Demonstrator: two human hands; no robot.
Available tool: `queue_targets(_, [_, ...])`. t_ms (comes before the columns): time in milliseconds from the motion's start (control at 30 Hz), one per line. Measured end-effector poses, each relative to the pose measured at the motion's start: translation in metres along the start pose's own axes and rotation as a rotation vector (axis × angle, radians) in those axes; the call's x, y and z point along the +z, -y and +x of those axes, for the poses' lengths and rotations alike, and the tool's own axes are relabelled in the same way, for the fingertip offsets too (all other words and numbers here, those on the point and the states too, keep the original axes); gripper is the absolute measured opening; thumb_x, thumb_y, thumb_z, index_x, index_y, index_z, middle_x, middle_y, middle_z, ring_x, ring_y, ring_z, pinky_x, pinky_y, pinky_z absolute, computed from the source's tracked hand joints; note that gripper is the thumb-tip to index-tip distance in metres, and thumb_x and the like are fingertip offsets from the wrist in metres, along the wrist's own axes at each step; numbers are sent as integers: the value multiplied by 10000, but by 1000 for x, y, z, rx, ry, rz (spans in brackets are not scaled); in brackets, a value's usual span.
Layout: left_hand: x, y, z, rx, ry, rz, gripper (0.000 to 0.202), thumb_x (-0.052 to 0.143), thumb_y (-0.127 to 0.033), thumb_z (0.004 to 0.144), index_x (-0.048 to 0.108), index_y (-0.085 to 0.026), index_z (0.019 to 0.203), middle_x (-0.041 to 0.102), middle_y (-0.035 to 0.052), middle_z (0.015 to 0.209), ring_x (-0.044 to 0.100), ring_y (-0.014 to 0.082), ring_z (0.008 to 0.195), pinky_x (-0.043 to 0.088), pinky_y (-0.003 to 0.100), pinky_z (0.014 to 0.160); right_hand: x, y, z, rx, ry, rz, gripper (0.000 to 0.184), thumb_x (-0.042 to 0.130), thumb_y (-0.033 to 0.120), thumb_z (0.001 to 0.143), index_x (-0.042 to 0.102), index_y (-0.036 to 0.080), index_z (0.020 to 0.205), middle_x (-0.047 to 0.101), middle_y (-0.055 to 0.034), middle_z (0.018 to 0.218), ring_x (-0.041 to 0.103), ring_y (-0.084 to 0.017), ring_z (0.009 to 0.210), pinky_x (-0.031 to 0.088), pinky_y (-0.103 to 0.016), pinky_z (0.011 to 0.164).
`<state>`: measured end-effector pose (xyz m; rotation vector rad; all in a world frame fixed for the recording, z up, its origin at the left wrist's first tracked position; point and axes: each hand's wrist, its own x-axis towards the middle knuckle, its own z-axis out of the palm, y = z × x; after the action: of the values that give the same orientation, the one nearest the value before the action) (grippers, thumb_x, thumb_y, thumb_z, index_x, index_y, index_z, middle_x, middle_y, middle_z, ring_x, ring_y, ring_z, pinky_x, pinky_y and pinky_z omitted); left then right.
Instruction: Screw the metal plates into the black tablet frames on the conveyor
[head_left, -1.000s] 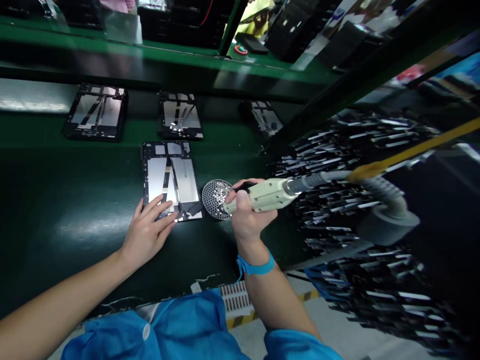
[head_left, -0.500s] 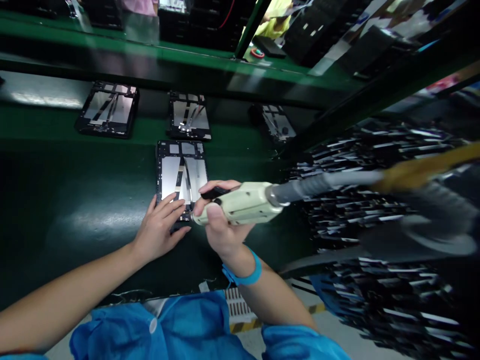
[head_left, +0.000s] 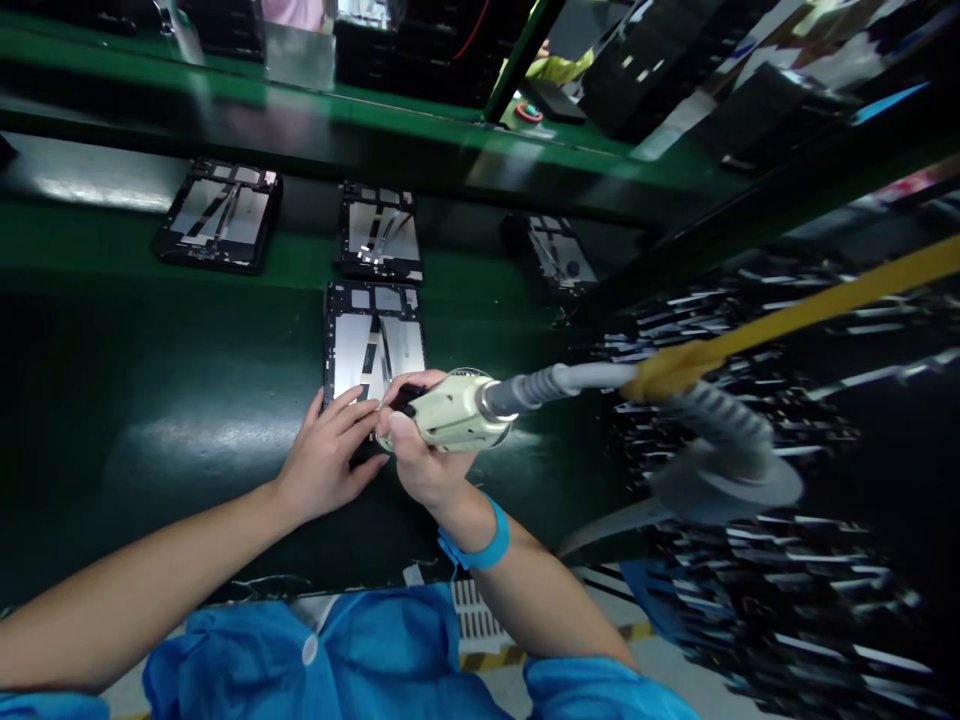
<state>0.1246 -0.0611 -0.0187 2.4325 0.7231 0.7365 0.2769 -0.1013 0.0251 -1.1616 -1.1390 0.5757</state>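
A tablet-like device (head_left: 406, 345) with its inside exposed lies on the green bench, silvery plates and dark ribbon cables showing. My left hand (head_left: 324, 462) rests over its lower left part, fingers stretched out and the thumb apart below them. Wrapped in my right hand (head_left: 427, 465) is a pale green electric screwdriver (head_left: 461, 412), tilted with its front end over the device's lower edge. My fingers hide the tool's tip. From its rear runs a grey cable (head_left: 592, 376), tied to a yellow strap (head_left: 810, 305).
Behind lie more opened devices (head_left: 223, 215), (head_left: 381, 232) and a third device (head_left: 561, 252) at the right. A green shelf (head_left: 420, 128) crosses the back. Densely stacked dark parts with bright edges (head_left: 810, 590) fill the right side. A blue band (head_left: 489, 540) circles my right wrist.
The screwdriver and my right hand have shifted left and turned, with the cable swinging left. The device sits slightly farther right in view, as does my left hand, still laid on it.
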Motion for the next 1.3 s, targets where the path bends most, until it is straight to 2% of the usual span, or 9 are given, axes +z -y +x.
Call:
queue_targets(167, [-21,9,7,-36,-98,-75,309,560,-277,959,666,-214,1242,677,132,1306,628,273,1263,467,473,1114,6,-3,2,-41,-42,59,303,739,271,852,617,235,1127,679,-33,946,687,-171,742,636,-356,686])
queue_targets(233, [-32,16,16,-226,-188,-14,250,588,-378,953,686,-206,1105,701,121,1116,685,248,1028,542,378,905,6,-3,6,-58,-40,69,287,746,266,843,626,232,1101,692,-25,928,676,-155,683,622,-330,636])
queue_targets(333, [-42,25,34,-607,-126,7,278,704,-492,859,657,-218,857,648,58,801,642,250,789,482,353,748,0,3,17,-61,-65,121,272,745,275,852,616,244,1090,704,-10,931,653,-132,606,590,-298,564])
queue_targets(467, [-39,29,43,-756,-125,-163,253,728,-403,814,577,-229,710,584,14,662,602,228,713,425,325,714,-25,13,33,-118,-199,189,270,733,307,874,590,245,1094,691,5,940,628,-108,535,549,-270,499])
queue_targets(733, [-44,20,6,-882,-461,-574,613,686,-719,757,599,-200,1072,662,13,792,648,184,663,515,293,620,-76,2,44,-127,-381,95,192,744,275,866,641,198,1009,688,5,814,620,-120,506,534,-282,504])
queue_targets(867, [-85,42,7,-904,-650,-763,688,828,-482,751,600,-244,1356,709,7,872,676,159,684,558,259,628,-84,-1,40,-120,-407,33,200,758,251,848,650,199,1008,692,7,788,635,-132,526,554,-295,538])
queue_targets(1033, [-153,118,79,-848,-823,-610,393,675,-141,918,693,-218,1302,739,14,949,673,95,741,583,196,713,-86,-6,35,-122,-410,-52,234,772,248,823,668,203,1027,731,-19,877,674,-150,599,596,-319,613])
queue_targets(1167, [-187,173,150,-859,-756,-546,299,586,-66,974,651,-121,1260,705,-22,832,651,78,699,615,255,795,-88,-9,32,-120,-348,-104,209,765,243,828,685,213,1019,732,-22,880,710,-172,684,611,-318,655])
queue_targets(1300, [-196,200,185,-745,-622,-447,181,515,7,974,609,-86,1098,647,-66,686,620,74,603,637,349,839,-91,-4,33,-165,-335,-178,159,759,247,827,702,236,975,739,-17,861,724,-186,719,622,-328,686])
